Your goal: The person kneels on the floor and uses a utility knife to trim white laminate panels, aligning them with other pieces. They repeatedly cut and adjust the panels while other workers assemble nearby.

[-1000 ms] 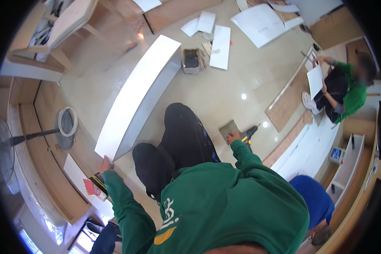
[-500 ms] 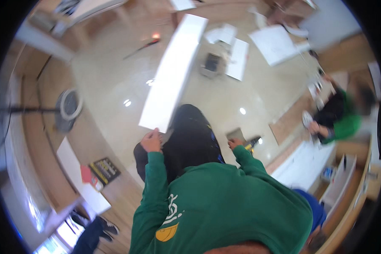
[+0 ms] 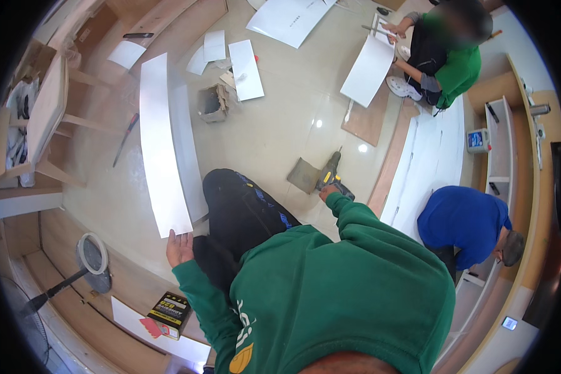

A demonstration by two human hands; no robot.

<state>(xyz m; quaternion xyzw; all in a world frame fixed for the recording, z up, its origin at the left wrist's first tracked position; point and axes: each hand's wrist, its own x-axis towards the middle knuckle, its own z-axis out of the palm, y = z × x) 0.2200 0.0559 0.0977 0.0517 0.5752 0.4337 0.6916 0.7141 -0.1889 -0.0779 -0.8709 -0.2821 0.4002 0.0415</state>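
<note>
A long white panel (image 3: pixel 162 143) stretches away from me on the left, with a greyer strip along its right side. My left hand (image 3: pixel 179 248) holds its near end, fingertips over the edge. To the right, a black and yellow cordless drill (image 3: pixel 331 172) lies on the floor beside a small grey-brown square piece (image 3: pixel 304 176). Close in front of me, my right hand (image 3: pixel 328 192) is at the drill's handle with fingers curled. Part of its grip is hidden, and it looks closed on the handle. My dark-trousered knee (image 3: pixel 230 193) is between the panel and the drill.
At the upper right a person in green (image 3: pixel 455 68) handles a white board (image 3: pixel 369 68); a person in blue (image 3: pixel 464 218) bends below. A torn carton (image 3: pixel 213 103), white offcuts (image 3: pixel 246 70), a saw-like tool (image 3: pixel 126 138), a black box (image 3: pixel 171 310) and a fan (image 3: pixel 28 318) stand around.
My view has swung right. The long panel has turned and its near end now sits further left, still in my left hand. My right hand has come against the drill.
</note>
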